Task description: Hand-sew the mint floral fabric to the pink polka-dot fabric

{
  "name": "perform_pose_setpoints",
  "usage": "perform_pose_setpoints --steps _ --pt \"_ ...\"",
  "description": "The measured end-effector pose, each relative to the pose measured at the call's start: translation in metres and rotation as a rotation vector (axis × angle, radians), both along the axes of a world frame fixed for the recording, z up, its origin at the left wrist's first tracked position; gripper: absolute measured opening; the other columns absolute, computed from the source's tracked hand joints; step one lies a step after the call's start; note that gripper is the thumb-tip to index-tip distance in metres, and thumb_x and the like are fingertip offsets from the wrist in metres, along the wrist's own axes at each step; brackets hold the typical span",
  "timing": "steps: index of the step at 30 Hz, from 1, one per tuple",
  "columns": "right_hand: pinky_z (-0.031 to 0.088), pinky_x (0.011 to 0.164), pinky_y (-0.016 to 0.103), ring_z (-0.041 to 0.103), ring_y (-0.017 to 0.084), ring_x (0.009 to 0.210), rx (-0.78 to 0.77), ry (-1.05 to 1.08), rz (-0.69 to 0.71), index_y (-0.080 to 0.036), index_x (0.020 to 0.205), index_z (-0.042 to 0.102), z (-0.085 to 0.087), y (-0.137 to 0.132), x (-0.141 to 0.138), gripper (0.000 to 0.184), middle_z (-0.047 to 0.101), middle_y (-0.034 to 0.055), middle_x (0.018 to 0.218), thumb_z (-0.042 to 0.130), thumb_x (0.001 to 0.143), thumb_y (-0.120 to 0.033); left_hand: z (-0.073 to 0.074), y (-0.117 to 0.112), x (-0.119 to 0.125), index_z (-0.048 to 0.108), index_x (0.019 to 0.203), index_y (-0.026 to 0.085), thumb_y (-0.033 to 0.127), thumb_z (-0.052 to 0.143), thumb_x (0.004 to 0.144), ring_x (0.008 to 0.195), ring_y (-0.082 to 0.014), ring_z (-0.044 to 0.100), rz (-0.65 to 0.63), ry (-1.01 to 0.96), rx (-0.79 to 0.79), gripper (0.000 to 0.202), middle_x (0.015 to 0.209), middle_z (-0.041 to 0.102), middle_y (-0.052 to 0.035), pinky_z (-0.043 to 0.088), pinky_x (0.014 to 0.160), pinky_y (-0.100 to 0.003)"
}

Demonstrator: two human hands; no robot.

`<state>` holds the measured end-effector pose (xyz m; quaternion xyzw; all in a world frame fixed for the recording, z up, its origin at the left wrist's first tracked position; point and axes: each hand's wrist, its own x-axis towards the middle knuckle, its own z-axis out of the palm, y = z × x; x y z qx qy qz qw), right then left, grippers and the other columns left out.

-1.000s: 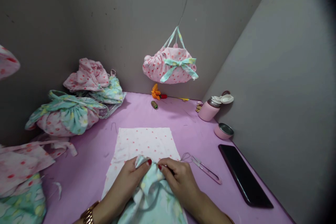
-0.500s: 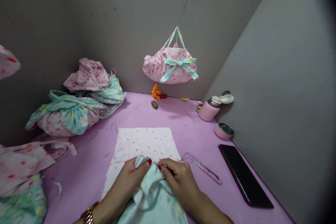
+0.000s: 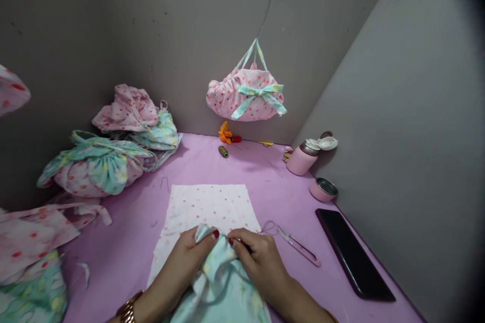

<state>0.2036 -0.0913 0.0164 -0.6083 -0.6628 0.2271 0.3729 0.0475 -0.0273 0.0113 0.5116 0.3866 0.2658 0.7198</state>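
Observation:
A mint-green patterned fabric hangs from both hands toward the near edge, its upper border gathered between them. My left hand pinches that border with the thumb on top. Close beside it, my right hand grips the same edge between thumb and fingers. Whether a needle is in the right fingers cannot be made out. Beneath the hands lies a white cloth with red dots, flat on the table. Thread snips with pink handles rest just right of my right hand, by a loose tangle of thread.
Sewn fabric bags and dotted cloth pile up on the left. A pink bow-tied bag hangs from a wire ahead. A thread spool, pink flask, pink cup and black phone stand or lie farther off.

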Motion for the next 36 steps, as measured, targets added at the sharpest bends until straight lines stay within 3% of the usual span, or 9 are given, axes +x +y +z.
perform_pose_setpoints --steps 12,15,19,23,30,36 --pt "0.039 0.061 0.019 0.058 0.011 0.064 -0.024 0.009 0.007 -0.02 0.086 0.066 -0.0014 0.0003 -0.0002 0.021 0.066 -0.0011 0.074 0.045 0.085 -0.013 0.0005 -0.0009 0.0001 0.05 0.066 0.017 0.035 0.057 0.078 0.055 -0.0109 0.041 0.002 0.008 -0.002 0.022 0.059 0.046 0.0049 0.035 0.052 -0.02" --pt "0.035 0.054 0.02 0.05 0.009 0.054 -0.065 0.05 -0.009 -0.019 0.087 0.065 -0.0036 0.0005 0.0004 0.018 0.058 -0.0027 0.061 0.048 0.084 -0.016 -0.0027 0.0008 -0.0009 0.054 0.066 0.016 0.034 0.057 0.078 0.054 -0.0113 0.043 0.0 0.045 0.072 0.022 0.057 0.048 0.0046 0.034 0.051 -0.02" --pt "0.025 0.042 0.018 0.031 0.007 0.042 -0.266 0.334 -0.02 -0.014 0.106 0.06 -0.0068 0.0033 0.0007 0.028 0.035 -0.0086 0.048 0.051 0.081 -0.024 -0.0044 0.004 -0.0019 0.063 0.072 0.016 0.032 0.055 0.08 0.061 -0.0149 0.052 -0.026 0.107 0.212 0.019 0.065 0.061 -0.0005 0.04 0.057 -0.022" --pt "0.02 0.039 0.018 0.027 0.006 0.04 -0.418 0.564 0.005 -0.011 0.095 0.064 -0.0053 0.0052 -0.0008 0.027 0.035 -0.008 0.048 0.052 0.08 -0.03 -0.0014 0.004 -0.0015 0.068 0.075 0.018 0.027 0.055 0.08 0.07 -0.0184 0.058 -0.057 0.131 0.33 0.016 0.071 0.068 -0.0029 0.044 0.064 -0.024" --pt "0.017 0.041 0.019 0.024 0.006 0.042 -0.326 0.465 -0.033 -0.012 0.078 0.064 -0.0005 0.0059 -0.002 0.016 0.03 -0.0082 0.047 0.054 0.077 -0.025 -0.0008 0.0026 -0.0024 0.065 0.072 0.017 0.026 0.055 0.078 0.066 -0.0182 0.056 0.001 0.284 0.423 0.015 0.066 0.065 -0.0017 0.041 0.059 -0.024" --pt "0.019 0.042 0.019 0.027 0.007 0.044 -0.24 0.338 -0.026 -0.014 0.073 0.06 -0.0046 0.0042 -0.0037 0.015 0.032 -0.0077 0.048 0.052 0.081 -0.024 -0.0021 0.0019 -0.0032 0.062 0.069 0.017 0.025 0.055 0.077 0.063 -0.0171 0.053 0.018 0.306 0.437 0.013 0.064 0.061 -0.0005 0.038 0.057 -0.023"
